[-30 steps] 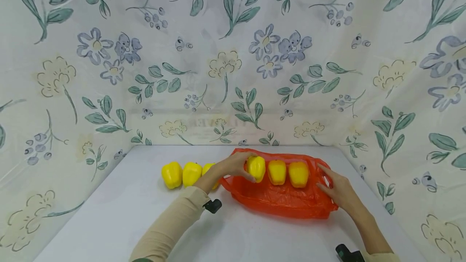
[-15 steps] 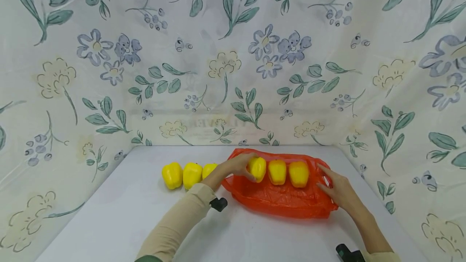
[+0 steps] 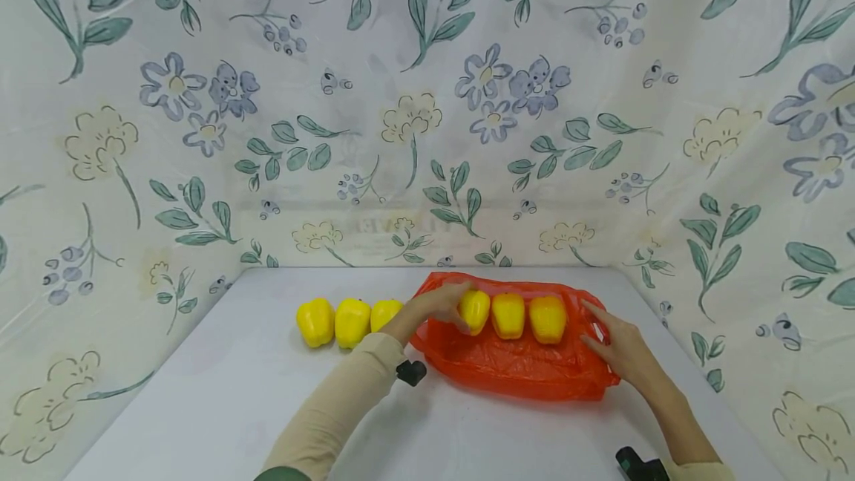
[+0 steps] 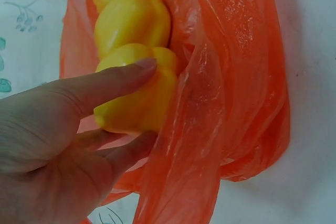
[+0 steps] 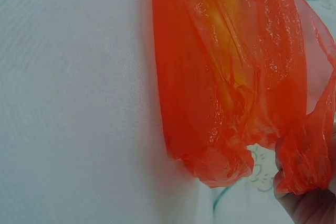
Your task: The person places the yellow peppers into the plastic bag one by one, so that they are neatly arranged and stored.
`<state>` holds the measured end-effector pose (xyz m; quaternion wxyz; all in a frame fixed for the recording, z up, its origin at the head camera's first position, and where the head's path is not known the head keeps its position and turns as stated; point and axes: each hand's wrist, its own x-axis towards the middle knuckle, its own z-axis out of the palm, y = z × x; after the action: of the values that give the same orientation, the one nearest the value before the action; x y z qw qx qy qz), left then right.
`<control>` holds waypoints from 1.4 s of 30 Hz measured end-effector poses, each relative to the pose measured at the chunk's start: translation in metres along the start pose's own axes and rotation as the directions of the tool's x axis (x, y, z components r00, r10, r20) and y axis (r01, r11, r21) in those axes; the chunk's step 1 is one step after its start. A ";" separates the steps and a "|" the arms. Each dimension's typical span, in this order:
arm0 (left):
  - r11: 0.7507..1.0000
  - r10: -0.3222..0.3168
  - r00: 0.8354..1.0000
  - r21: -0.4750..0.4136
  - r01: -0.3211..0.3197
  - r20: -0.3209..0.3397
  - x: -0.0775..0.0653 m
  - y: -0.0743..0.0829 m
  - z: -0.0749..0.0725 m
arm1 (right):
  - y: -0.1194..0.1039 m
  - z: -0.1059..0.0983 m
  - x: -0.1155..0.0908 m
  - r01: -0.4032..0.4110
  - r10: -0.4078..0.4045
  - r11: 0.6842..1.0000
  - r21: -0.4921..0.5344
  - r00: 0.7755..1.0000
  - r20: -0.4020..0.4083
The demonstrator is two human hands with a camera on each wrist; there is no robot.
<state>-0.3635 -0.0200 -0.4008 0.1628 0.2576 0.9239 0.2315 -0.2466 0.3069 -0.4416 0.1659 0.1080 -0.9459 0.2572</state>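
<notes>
An orange-red plastic bag (image 3: 514,377) lies spread on the table with its mouth wide. Inside it, a middle yellow bell pepper (image 3: 508,316) and a right-hand one (image 3: 548,320) sit side by side. My left hand (image 3: 437,306) grips a third yellow bell pepper (image 3: 475,312) at the left of that row; in the left wrist view its thumb (image 4: 118,80) lies over the pepper and the other fingers are partly hidden beneath. At the bag's right end, my right hand (image 3: 621,344) holds the gathered plastic, as the right wrist view shows.
To the left of the bag, three more yellow bell peppers (image 3: 352,322) stand in a row on the white table (image 3: 220,392); my left forearm partly covers the nearest one. A flowered cloth (image 3: 414,132) hangs behind the table and along its sides.
My left hand has shifted slightly right, bringing its pepper closer to the middle one in the bag. The right hand and the bag's right end have stayed put.
</notes>
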 end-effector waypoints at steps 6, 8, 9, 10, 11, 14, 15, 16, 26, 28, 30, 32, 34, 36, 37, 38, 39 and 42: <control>0.999 -0.044 0.999 -0.001 0.044 0.003 0.003 0.000 0.003 | 0.000 0.000 0.000 -0.002 0.002 1.000 0.002 1.000 0.010; 0.999 -0.055 0.998 0.000 0.055 -0.008 0.004 0.001 0.004 | 0.000 0.000 -0.001 -0.008 0.007 1.000 0.007 1.000 0.016; 0.998 -0.062 0.998 0.000 0.062 -0.015 0.004 0.001 0.005 | 0.000 -0.001 -0.001 -0.011 0.011 1.000 0.012 1.000 0.019; 0.998 -0.069 0.997 0.001 0.069 -0.019 0.005 0.001 0.006 | -0.001 -0.001 -0.001 -0.016 0.015 1.000 0.015 1.000 0.021; 0.997 -0.077 0.997 0.002 0.078 -0.023 0.006 0.001 0.007 | -0.001 -0.001 -0.001 -0.020 0.020 1.000 0.016 1.000 0.023; 0.994 -0.107 0.994 -0.009 0.106 -0.028 0.008 -0.001 0.008 | -0.002 -0.002 -0.001 -0.034 0.033 0.999 0.019 0.999 0.032; 0.994 -0.112 0.993 -0.013 0.112 -0.029 0.009 -0.001 0.009 | -0.002 -0.002 0.000 -0.036 0.035 0.999 0.017 0.999 0.032; 0.993 -0.116 0.993 -0.016 0.116 -0.028 0.010 -0.002 0.009 | -0.002 -0.002 0.000 -0.038 0.038 0.999 0.014 0.999 0.032; 0.989 -0.132 0.991 -0.069 0.131 -0.005 0.012 -0.001 0.008 | -0.003 0.000 -0.002 -0.026 0.026 1.000 0.001 1.000 0.013; 0.990 -0.128 0.992 -0.061 0.128 -0.006 0.011 0.000 0.008 | -0.003 0.000 -0.002 -0.026 0.026 1.000 0.003 1.000 0.014; 0.990 -0.129 0.992 -0.061 0.128 -0.009 0.010 0.000 0.008 | -0.004 0.000 -0.001 -0.030 0.029 1.000 0.005 0.999 0.018; 0.989 -0.136 0.991 -0.067 0.135 -0.011 0.008 0.000 0.008 | -0.004 0.000 -0.001 -0.030 0.029 1.000 0.005 0.999 0.021; 0.989 -0.138 0.990 -0.064 0.137 -0.014 0.007 0.000 0.008 | -0.005 0.000 0.000 -0.029 0.028 1.000 0.003 0.999 0.024; 0.990 -0.134 0.991 -0.055 0.133 -0.018 0.007 0.000 0.009 | -0.005 0.000 0.000 -0.028 0.028 1.000 -0.002 0.999 0.024; 0.990 -0.131 0.991 -0.051 0.130 -0.020 0.006 0.000 0.009 | -0.006 0.000 0.000 -0.027 0.027 1.000 -0.002 0.999 0.025; 0.991 -0.126 0.992 -0.043 0.125 -0.022 0.006 0.000 0.009 | -0.006 -0.001 0.000 -0.027 0.028 1.000 -0.004 0.999 0.026; 0.992 -0.122 0.992 -0.037 0.121 -0.023 0.006 0.001 0.009 | -0.006 -0.001 0.000 -0.030 0.030 1.000 -0.003 0.999 0.029; 0.994 -0.107 0.994 -0.009 0.106 -0.026 0.004 0.002 0.009 | -0.006 -0.002 -0.001 -0.034 0.034 0.999 -0.001 0.999 0.031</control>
<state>-0.3622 -0.0130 -0.4079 0.1637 0.2042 0.9374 0.2296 -0.2434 0.3031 -0.4379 0.1468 0.0957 -0.9501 0.2580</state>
